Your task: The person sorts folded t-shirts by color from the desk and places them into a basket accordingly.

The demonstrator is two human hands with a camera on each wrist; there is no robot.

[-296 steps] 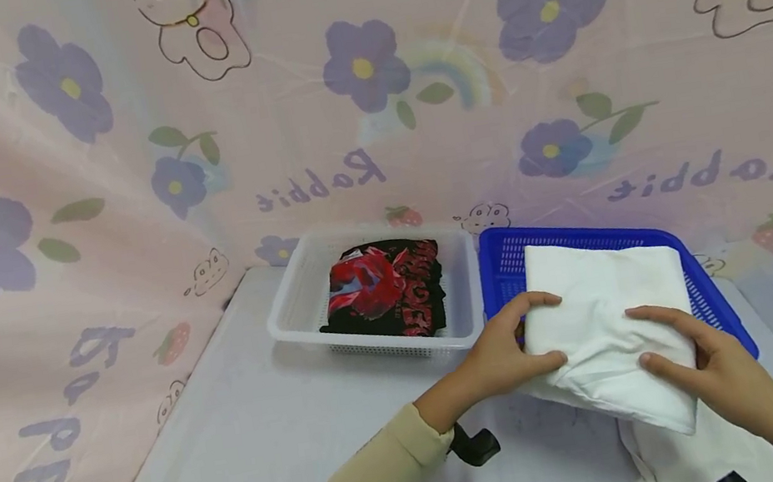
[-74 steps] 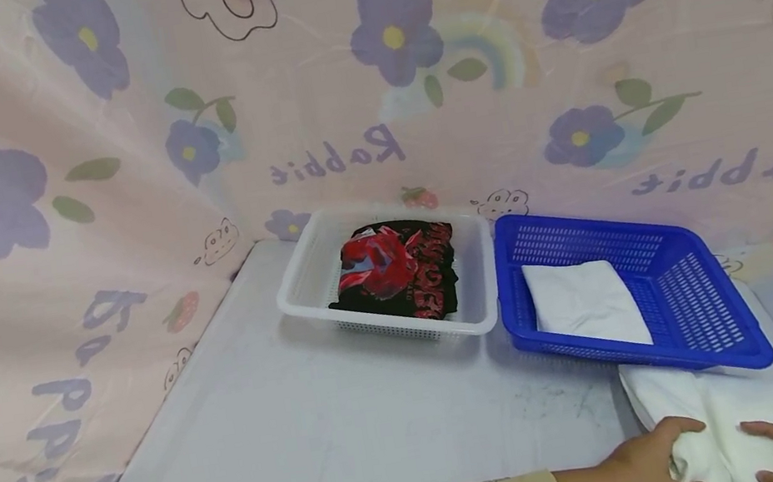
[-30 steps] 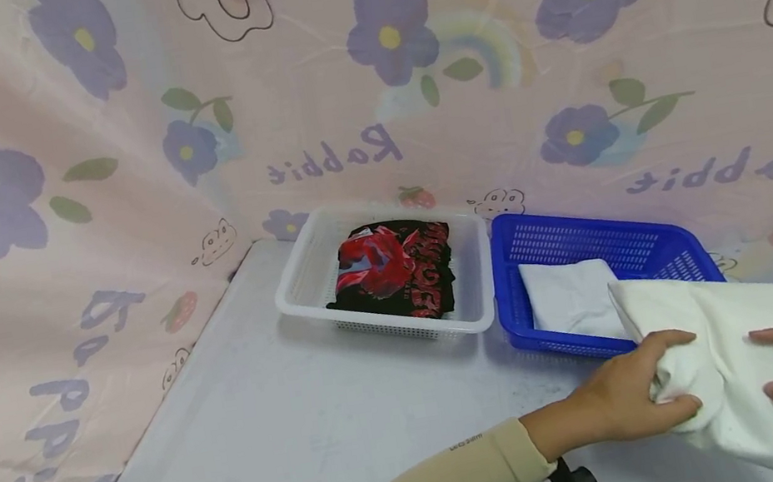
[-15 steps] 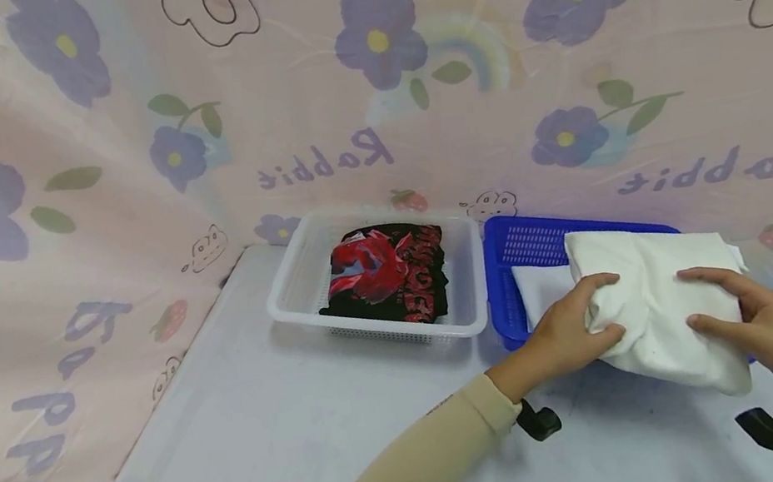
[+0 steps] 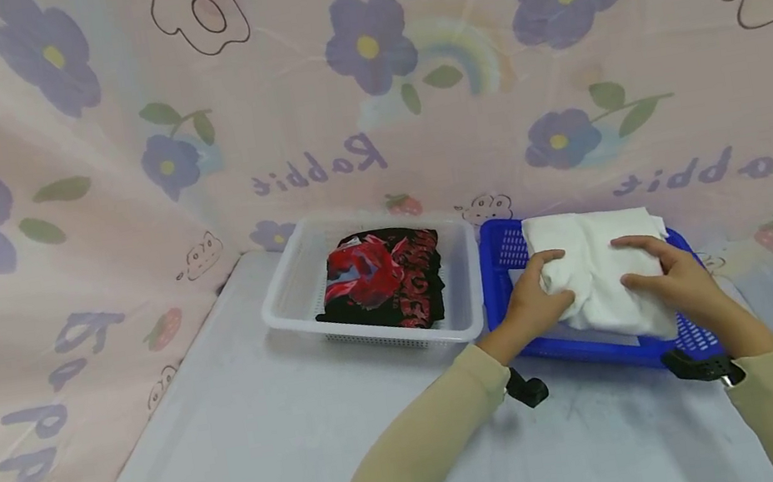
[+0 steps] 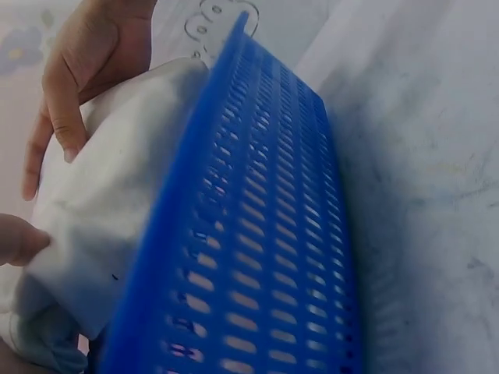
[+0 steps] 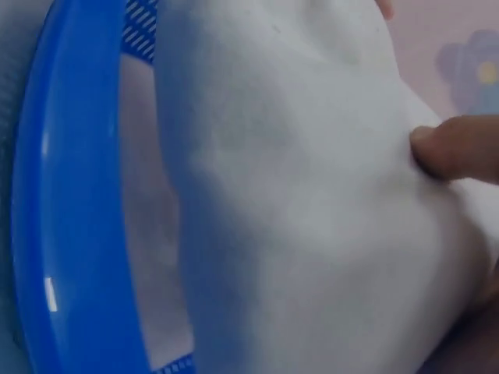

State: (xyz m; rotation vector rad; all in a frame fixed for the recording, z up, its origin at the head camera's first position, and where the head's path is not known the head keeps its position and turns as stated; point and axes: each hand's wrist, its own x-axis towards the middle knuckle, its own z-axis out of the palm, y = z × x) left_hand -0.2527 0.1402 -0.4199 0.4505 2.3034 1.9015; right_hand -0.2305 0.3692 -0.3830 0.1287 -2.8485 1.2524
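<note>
A folded white garment (image 5: 593,280) is held level over the blue basket (image 5: 586,349), covering much of its opening in the head view. My left hand (image 5: 533,304) grips its left side, thumb on top and the lower fingers hidden beneath. On the opposite side my right hand (image 5: 685,285) grips it the same way; its thumb (image 7: 456,148) presses the cloth in the right wrist view. Under it, a strip of another folded white cloth (image 5: 602,336) shows inside the basket. The left wrist view has the garment (image 6: 117,179) bulging beside the basket's slotted wall (image 6: 257,234).
Left of the blue basket stands a white basket (image 5: 370,330) with a folded black shirt (image 5: 389,283) printed in red. Both baskets sit on a white-covered table (image 5: 254,456) near a patterned curtain (image 5: 304,102). Black wrist mounts (image 5: 527,389) stick out below the hands.
Both hands picked the folded white garment up from the table's front right and carried it up and left over the blue basket. Earlier, another white piece was placed in that basket.
</note>
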